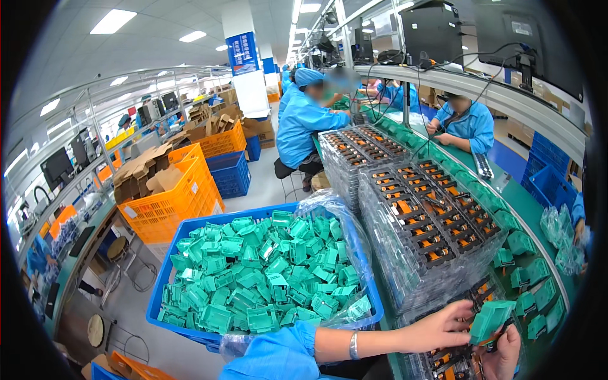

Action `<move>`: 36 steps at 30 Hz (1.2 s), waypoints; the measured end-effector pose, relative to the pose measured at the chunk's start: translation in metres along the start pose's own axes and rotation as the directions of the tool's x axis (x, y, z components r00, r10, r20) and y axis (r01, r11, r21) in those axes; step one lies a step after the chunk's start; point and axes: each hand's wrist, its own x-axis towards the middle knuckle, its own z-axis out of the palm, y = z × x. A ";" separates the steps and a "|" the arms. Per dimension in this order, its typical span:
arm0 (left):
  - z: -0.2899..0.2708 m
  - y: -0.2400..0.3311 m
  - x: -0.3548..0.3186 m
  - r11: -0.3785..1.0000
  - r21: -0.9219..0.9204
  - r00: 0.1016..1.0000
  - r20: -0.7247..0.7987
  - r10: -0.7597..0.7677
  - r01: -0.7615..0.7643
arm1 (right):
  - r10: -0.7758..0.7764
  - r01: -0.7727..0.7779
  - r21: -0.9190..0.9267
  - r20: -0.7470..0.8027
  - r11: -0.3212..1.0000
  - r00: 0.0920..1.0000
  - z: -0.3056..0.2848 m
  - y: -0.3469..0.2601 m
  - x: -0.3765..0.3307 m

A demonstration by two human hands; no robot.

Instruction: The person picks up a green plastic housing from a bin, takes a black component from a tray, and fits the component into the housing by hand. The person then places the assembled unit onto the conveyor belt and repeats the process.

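Observation:
Over the lower right of the head view, my right hand (pixel 505 356) grips a green plastic housing (pixel 490 322). A dark and orange piece shows beneath the housing, partly hidden by my fingers. My left hand (pixel 440 328) reaches in beside the housing with its fingers apart and bent; the fingertips are close to its left side, and whether they touch it I cannot tell. Below both hands lies a clear tray (pixel 443 362) of black and orange parts. More green housings (pixel 536 294) stand along the bench just right of my hands.
A blue crate (pixel 155 304) heaped with green housings stands to my left. Stacked clear trays (pixel 405 278) of black and orange parts rise ahead. Orange crates (pixel 171 215) hold cardboard. Co-workers in blue (pixel 297 136) sit farther along the bench; monitors (pixel 434 38) hang on a rail above.

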 end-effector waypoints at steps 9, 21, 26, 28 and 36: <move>0.016 -0.019 0.023 0.922 -0.359 0.977 -0.095 -0.190 0.144 | -0.127 0.104 -0.202 -0.103 0.974 0.987 -0.005 0.010 0.000; 0.009 -0.029 0.023 0.938 -0.346 0.881 -0.439 -0.175 0.014 | -0.667 0.387 -0.720 -0.139 0.576 0.732 -0.014 -0.006 0.014; 0.015 -0.033 0.020 0.974 -0.224 0.899 -0.420 -0.127 0.033 | -0.650 0.363 -0.777 -0.078 0.515 0.756 -0.016 -0.005 0.015; 0.018 -0.033 0.018 0.983 -0.182 0.913 -0.395 -0.104 0.033 | -0.651 0.348 -0.801 -0.068 0.488 0.756 -0.017 -0.005 0.013; 0.021 -0.030 0.015 0.995 -0.104 0.955 -0.295 -0.038 0.007 | -0.519 0.248 -0.789 -0.104 0.562 0.848 -0.028 0.009 0.023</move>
